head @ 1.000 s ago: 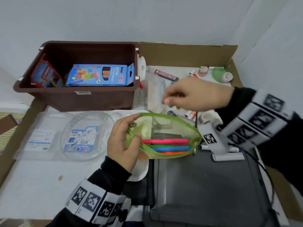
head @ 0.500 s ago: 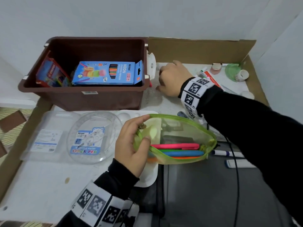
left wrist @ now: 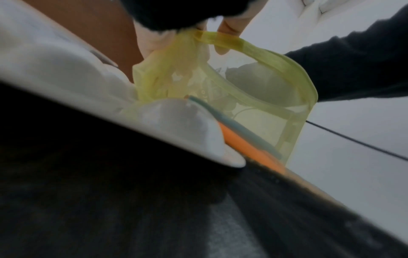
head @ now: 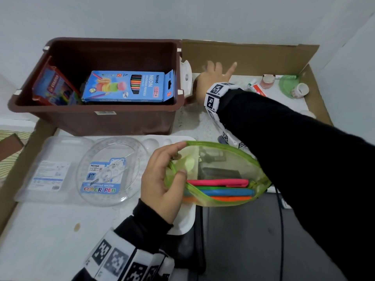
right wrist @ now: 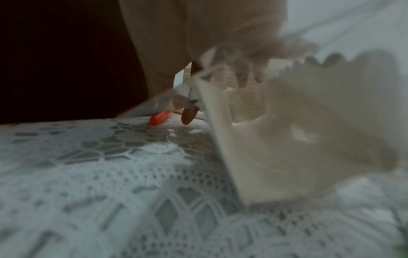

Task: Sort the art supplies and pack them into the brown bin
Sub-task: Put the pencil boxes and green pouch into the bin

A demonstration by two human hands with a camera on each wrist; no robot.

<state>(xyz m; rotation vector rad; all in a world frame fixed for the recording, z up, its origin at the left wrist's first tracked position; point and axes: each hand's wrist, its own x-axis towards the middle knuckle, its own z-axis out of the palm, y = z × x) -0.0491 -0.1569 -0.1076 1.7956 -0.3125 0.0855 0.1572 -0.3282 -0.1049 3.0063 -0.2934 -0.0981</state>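
The brown bin (head: 121, 120) stands at the back left and holds a blue Neon pencil box (head: 125, 88) and a red pencil box (head: 52, 88). My left hand (head: 162, 179) grips the open end of a green mesh pouch (head: 223, 173) and keeps its mouth wide. Pink, blue and orange markers (head: 217, 182) lie inside. The left wrist view shows the pouch (left wrist: 253, 104) and an orange marker (left wrist: 249, 148). My right hand (head: 215, 76) reaches to the back, just right of the bin, with fingers spread and nothing held. A white plastic piece (right wrist: 287, 131) stands close to it.
A clear round Color Pen case (head: 109, 171) and clear packaging (head: 50, 169) lie front left. A white palette (head: 182, 220) and a dark grey case (head: 243, 240) sit under the pouch. Tape rolls (head: 267, 81) and a glue stick (head: 256, 88) lie back right, by the cardboard wall (head: 253, 57).
My right hand has moved from above the pouch to the back beside the bin, and its fingers have spread. The left hand keeps holding the pouch in place.
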